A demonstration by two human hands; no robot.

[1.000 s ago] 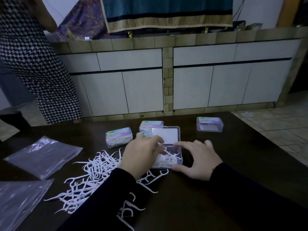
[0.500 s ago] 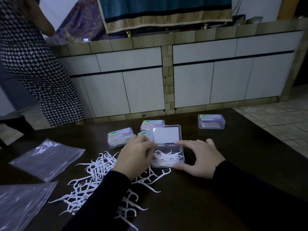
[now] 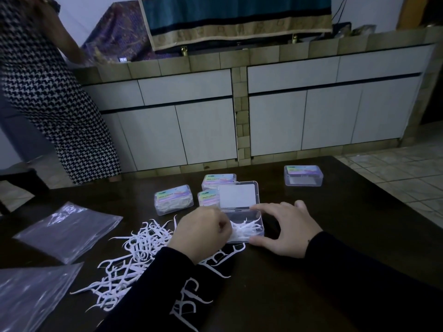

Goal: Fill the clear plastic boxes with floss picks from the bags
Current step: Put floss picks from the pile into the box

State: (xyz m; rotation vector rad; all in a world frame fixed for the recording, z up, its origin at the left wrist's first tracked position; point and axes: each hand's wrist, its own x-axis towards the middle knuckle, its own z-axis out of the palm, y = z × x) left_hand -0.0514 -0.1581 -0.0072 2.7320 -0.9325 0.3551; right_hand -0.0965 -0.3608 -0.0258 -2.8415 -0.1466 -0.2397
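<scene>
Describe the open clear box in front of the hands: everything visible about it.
The open clear box is a small rectangular case of transparent plastic with rounded corners, sitting on the dark table. Its hinged lid stands open at the far side, with a white panel inside. White floss picks lie loosely in the base. The right hand steadies its right side, thumb at the near corner; the left hand is at its left edge.
</scene>
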